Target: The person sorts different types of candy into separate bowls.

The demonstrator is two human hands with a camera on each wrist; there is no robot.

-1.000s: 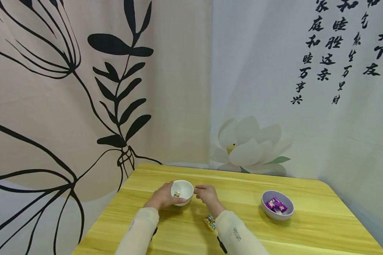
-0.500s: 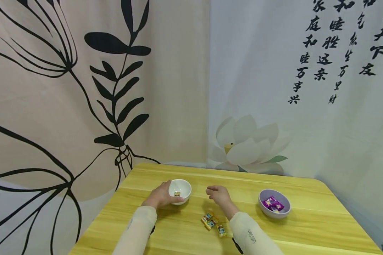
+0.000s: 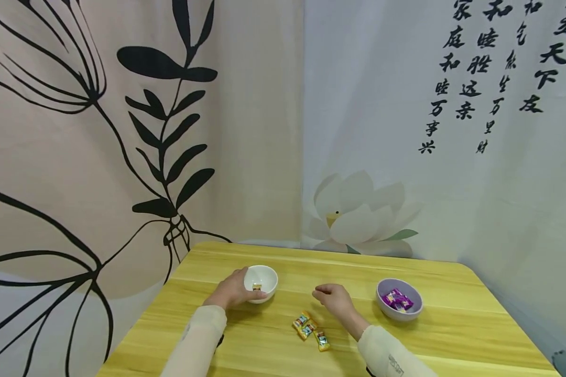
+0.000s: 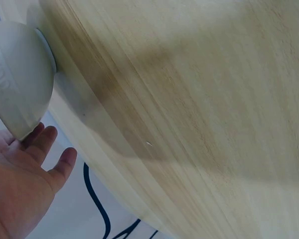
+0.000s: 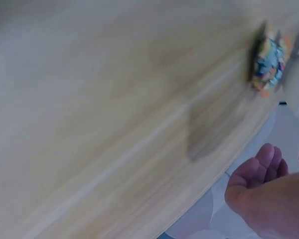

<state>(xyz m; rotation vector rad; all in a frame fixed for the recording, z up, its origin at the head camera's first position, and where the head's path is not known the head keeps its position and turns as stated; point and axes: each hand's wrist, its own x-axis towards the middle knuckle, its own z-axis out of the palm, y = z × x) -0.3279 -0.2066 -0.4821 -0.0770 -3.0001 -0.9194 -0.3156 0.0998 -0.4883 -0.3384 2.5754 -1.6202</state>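
My left hand grips a white bowl by its left side, the thumb along the near rim. A small yellow-wrapped candy lies inside. In the left wrist view the fingers rest against the outside of the bowl. My right hand hovers over the table between the two bowls, holding nothing, its fingers loosely curled; the right wrist view also shows the right hand with nothing in it. Several yellow-wrapped candies lie on the table in front, left of the right forearm.
A light purple bowl with purple-wrapped candies stands on the right side of the wooden table. Behind the table's far edge hangs a printed curtain.
My right hand has moved right, away from the white bowl. The yellow candies its arm partly covered now show fully. My left hand stays on the bowl; the view has shifted slightly.
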